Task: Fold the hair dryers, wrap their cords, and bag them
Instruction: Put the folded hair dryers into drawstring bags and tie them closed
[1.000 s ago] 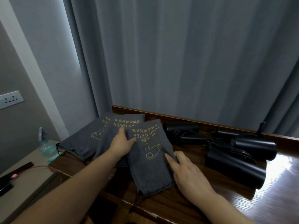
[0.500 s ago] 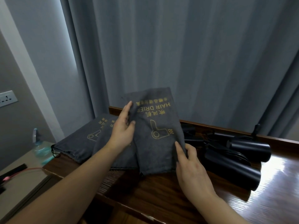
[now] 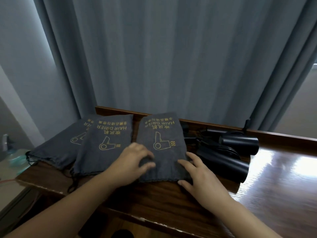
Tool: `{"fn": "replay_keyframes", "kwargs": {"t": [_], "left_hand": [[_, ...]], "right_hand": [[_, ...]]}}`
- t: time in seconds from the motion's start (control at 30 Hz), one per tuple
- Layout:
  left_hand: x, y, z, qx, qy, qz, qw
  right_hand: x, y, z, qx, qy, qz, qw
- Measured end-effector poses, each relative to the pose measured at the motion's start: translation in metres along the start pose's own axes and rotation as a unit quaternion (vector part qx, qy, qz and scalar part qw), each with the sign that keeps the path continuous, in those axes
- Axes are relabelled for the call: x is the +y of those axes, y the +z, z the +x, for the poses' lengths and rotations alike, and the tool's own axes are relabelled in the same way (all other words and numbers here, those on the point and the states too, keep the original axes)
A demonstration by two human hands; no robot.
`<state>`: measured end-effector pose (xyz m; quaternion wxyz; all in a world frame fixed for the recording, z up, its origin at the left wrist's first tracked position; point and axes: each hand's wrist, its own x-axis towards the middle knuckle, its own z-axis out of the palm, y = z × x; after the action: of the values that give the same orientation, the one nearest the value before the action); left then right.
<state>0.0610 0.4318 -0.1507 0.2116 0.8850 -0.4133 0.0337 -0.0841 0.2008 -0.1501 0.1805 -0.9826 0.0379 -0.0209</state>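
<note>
Grey curtains [image 3: 154, 57] hang behind a dark wooden table [image 3: 171, 200] whose glossy top catches a bright reflection on the right. Three grey drawstring bags printed with a gold dryer symbol and "HAIR DRIER" lie flat on the table. The nearest bag [image 3: 161, 148] lies in the middle, its drawstring hem toward the person. A second bag [image 3: 104, 143] lies just to its left, partly over a third bag [image 3: 60, 148] at the table's left end.

The left hand [image 3: 135, 162] rests on the lower left part of the nearest bag, fingers curled and bunching the cloth beneath them. The right hand [image 3: 199, 177] lies at the bag's lower right corner, fingers spread and fairly straight, fingertips on the cloth and thumb at the hem.

To the right of the bags, black hair dryers [image 3: 228, 164] lie on the table amid loose black cords [image 3: 214, 148], touching one another. One barrel lies near the right hand; another sits behind it by the table's raised back edge.
</note>
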Motion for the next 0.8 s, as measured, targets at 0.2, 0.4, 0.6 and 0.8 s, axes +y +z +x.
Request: {"fn": "replay_keyframes", "kwargs": {"t": [0.2,0.4,0.6,0.8], "left_hand": [[-0.002,0.013,-0.025,-0.071,0.026,0.036,0.997],[0.005,0.007,-0.04,0.076,-0.05,-0.026,0.996],[0.025,0.006,-0.051,0.108,-0.055,-0.032,0.992],[0.039,0.015,-0.048,0.0,0.009,0.027,1.0]], "right_hand": [[0.008,0.01,0.008,0.064,-0.041,-0.02,0.997],[0.015,0.007,0.006,0.107,-0.016,0.027,0.994],[0.004,0.002,0.011,0.102,-0.019,0.03,0.994],[-0.016,0.019,-0.004,0.181,-0.202,-0.04,0.962]]}}
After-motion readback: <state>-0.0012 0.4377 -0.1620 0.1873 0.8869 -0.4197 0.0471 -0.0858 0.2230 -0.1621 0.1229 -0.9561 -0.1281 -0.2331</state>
